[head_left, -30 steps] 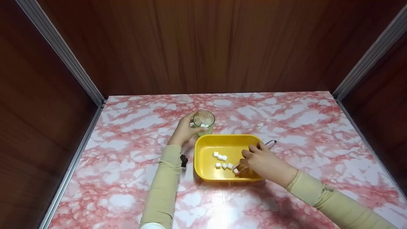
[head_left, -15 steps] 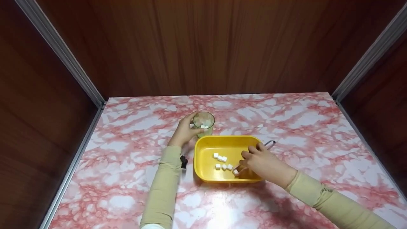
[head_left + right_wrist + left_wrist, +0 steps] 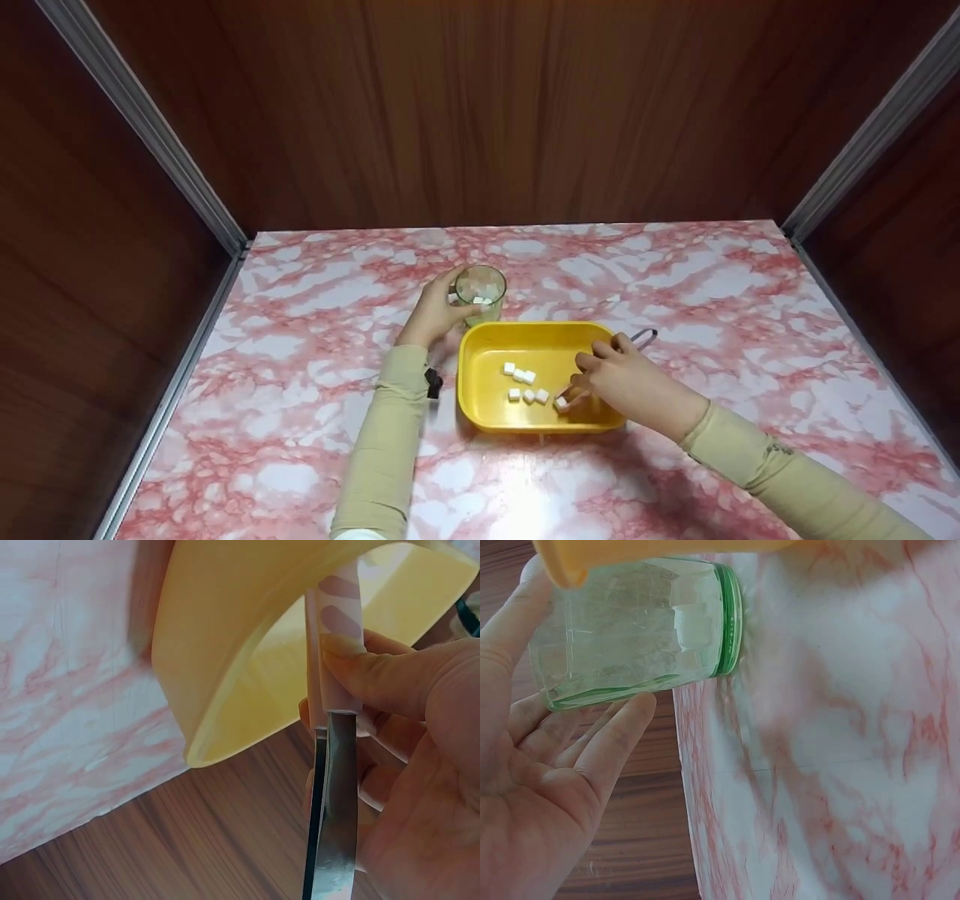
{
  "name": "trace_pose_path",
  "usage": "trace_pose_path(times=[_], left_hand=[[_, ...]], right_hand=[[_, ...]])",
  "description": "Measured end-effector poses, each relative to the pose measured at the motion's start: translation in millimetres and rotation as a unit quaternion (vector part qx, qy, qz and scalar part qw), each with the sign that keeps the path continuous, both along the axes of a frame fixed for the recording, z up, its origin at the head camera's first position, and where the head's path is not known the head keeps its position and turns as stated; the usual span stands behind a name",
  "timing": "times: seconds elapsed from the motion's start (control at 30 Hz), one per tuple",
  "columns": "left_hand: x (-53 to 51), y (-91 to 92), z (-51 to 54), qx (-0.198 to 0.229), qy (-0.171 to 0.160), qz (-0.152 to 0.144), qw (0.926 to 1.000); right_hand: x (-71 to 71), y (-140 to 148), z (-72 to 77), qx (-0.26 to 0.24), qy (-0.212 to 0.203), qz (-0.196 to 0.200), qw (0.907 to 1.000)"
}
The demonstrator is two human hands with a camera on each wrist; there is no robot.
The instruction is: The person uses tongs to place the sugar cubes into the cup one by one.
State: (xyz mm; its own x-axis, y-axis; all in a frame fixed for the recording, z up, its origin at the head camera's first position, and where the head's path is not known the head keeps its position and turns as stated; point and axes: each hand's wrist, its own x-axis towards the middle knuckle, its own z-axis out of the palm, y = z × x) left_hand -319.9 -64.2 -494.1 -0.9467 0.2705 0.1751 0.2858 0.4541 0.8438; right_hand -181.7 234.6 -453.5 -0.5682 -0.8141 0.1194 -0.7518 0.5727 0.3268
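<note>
Yel. tub [image 3: 551, 360], wht. cubes [image 3: 519, 375], grn. glass [image 3: 630, 630], slvr. tongs [image 3: 337, 802], pink/wht. marbled tabletop [image 3: 292, 427].

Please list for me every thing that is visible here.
Table: 1, pink and white, centre
Tub: 1, yellow, on table
Glass: 1, clear green, beyond tub's left end
Tongs: 1, silver, tips in tub
Cubes: 7, white, in tub, one at tongs' tips
Other cubes: count unclear, white, in glass
Panels: 3, brown, back and both sides
Rails: several, grey, along panel edges
Sleeves: 2, khaki, both arms
Object: 1, black, by left sleeve
Cloth: 1, white, below left sleeve
Left hand: 1, holding glass
Right hand: 1, holding tongs
</note>
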Motion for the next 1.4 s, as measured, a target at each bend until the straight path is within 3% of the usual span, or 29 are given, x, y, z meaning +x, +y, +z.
trace_pose_path(times=[0.5,1.0,1.4], left_hand=[[-0.6,0.3,-1.5,-0.012,0.002,0.003,0.9999],[-0.4,0.6,-1.3,0.01,0.008,-0.009,0.9999],[1.2,0.2,0.0,0.004,0.0,-0.003,1.0]], right_hand=[[-3.5,5,11.6,-0.002,0.011,-0.008,0.9999],[-14.0,7,36.3,-0.012,0.013,-0.028,0.9994],[-29.3,0,53.0,-0.053,-0.013,-0.043,0.9976]])
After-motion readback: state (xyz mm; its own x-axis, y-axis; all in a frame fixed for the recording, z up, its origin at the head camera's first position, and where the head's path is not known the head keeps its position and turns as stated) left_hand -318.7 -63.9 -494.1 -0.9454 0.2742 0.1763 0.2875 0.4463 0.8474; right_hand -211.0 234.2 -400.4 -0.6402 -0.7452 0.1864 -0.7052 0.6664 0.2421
